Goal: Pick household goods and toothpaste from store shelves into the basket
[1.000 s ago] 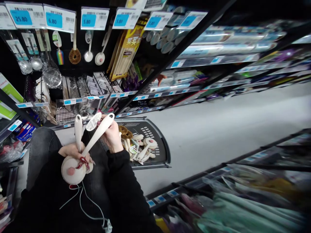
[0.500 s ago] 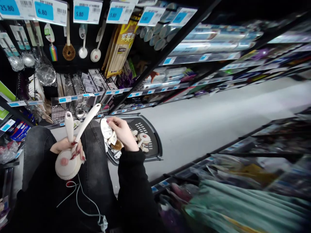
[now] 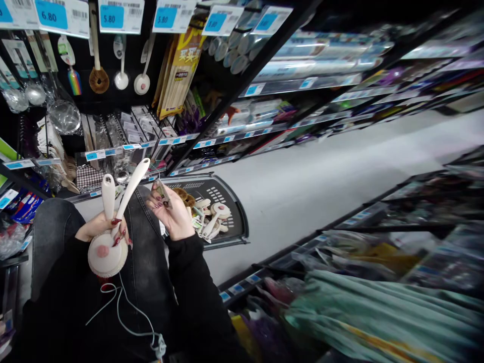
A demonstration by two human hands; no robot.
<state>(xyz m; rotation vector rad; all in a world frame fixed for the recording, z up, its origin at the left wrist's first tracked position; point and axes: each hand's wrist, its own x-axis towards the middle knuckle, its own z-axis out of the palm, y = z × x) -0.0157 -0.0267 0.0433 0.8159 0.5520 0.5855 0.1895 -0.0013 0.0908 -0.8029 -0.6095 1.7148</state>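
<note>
My view was moderately lit, with a pale sheen along the floor [image 3: 302, 186]. Motion blur smeared the right-hand shelves [image 3: 401, 201] and stretched them toward the edge, while the price tags [image 3: 121, 15] stayed fairly legible and the upper right corner sank into black.

Left hand [image 3: 91, 227]: palm hidden behind the white-handled brushes [image 3: 131, 189]
Rear brush head: mostly hidden behind the front one
Hang tag [image 3: 163, 194]: partly covered by the right hand [image 3: 177, 218], print unreadable
Black basket [image 3: 242, 222]: near end hidden behind the right hand and the leg [image 3: 143, 252]
Top-left price label [image 3: 17, 14]: cut off by the edge
Pale green packs [image 3: 363, 312]: blurred, contents unclear
</note>
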